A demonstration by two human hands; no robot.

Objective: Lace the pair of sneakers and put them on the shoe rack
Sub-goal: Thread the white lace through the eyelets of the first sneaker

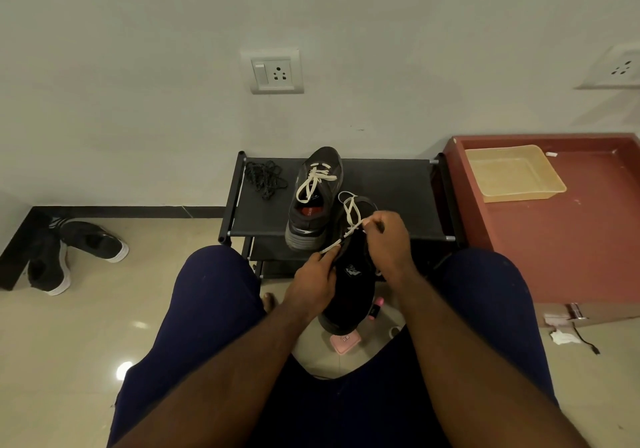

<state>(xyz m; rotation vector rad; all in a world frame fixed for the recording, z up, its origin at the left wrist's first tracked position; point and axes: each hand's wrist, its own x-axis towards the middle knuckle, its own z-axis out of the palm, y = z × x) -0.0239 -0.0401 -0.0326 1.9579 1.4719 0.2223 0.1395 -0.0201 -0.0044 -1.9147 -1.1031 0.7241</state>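
Glossy beige tiles [86, 336]; left grip [313, 279] and right grip [386, 239] pinch flat white lace [352, 213] over matte black sneaker [349, 297].

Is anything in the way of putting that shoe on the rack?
Nothing visible. The held shoe is just before the rack; the other shoe and black laces lie left, leaving its right side bare.

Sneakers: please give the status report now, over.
Left hand and right hand pinch white lace. Near sneaker being laced, not on shoe rack. Other sneaker laced, on it. Black lace beside.
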